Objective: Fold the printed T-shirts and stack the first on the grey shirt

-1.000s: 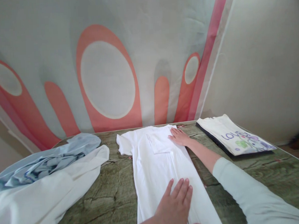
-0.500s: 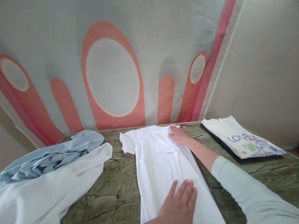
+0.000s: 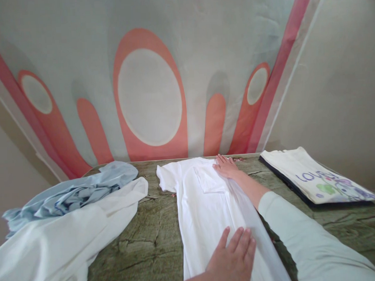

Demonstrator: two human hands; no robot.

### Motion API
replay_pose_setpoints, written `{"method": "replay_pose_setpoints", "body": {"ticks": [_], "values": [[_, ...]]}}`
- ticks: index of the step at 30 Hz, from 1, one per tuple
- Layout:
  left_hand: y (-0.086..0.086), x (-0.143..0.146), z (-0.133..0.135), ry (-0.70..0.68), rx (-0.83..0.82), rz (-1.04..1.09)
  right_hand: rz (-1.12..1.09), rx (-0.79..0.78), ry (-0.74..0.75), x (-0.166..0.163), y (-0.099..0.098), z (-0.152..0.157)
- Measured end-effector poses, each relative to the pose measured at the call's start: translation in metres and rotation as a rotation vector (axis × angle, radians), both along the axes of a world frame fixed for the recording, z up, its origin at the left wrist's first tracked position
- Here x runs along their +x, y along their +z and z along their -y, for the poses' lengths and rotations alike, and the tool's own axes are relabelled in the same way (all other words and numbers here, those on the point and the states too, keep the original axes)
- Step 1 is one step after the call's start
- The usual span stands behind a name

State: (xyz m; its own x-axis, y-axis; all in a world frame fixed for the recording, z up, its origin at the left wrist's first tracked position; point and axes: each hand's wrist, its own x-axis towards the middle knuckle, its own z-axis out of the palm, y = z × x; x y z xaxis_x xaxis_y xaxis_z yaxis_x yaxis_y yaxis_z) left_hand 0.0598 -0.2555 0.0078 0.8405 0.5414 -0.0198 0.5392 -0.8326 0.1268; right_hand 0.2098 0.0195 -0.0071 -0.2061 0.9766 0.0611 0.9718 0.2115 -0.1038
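White tee [image 3: 195, 228] is lying at the person's twelve o'clock on the wood-look worktop [image 3: 142, 243]. From where I'm standing, the left hand [image 3: 233, 257] is palm-down, flattened wide on its five; right hand [image 3: 225, 167], same deal, near one. Crumpled blue clothing [image 3: 83, 196] and a white garment [image 3: 69, 232] sit around nine, lettered stack [image 3: 321, 181] towards three.

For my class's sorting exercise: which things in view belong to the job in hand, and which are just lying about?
Job in hand:
white T-shirt
left hand and right hand, both on it

Just lying about:
crumpled light-blue garment
off-white garment beside it
printed cloth atop a dark layer
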Motion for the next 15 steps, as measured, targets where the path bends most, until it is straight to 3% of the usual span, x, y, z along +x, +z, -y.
{"method": "replay_pose_setpoints", "body": {"ticks": [4,8,12,15], "values": [[0.002,0.001,0.001,0.003,-0.045,0.012,0.004,0.094,0.156,-0.028,-0.001,0.019],[0.015,-0.002,0.002,0.006,-0.118,0.057,-0.126,-0.066,0.316,-0.056,-0.006,0.034],[0.032,-0.014,-0.015,0.075,-0.137,0.132,-0.214,-0.091,0.304,-0.063,-0.005,0.028],[0.038,-0.027,-0.048,0.253,-0.057,0.143,-0.278,-0.034,0.252,-0.052,-0.001,0.016]]}}
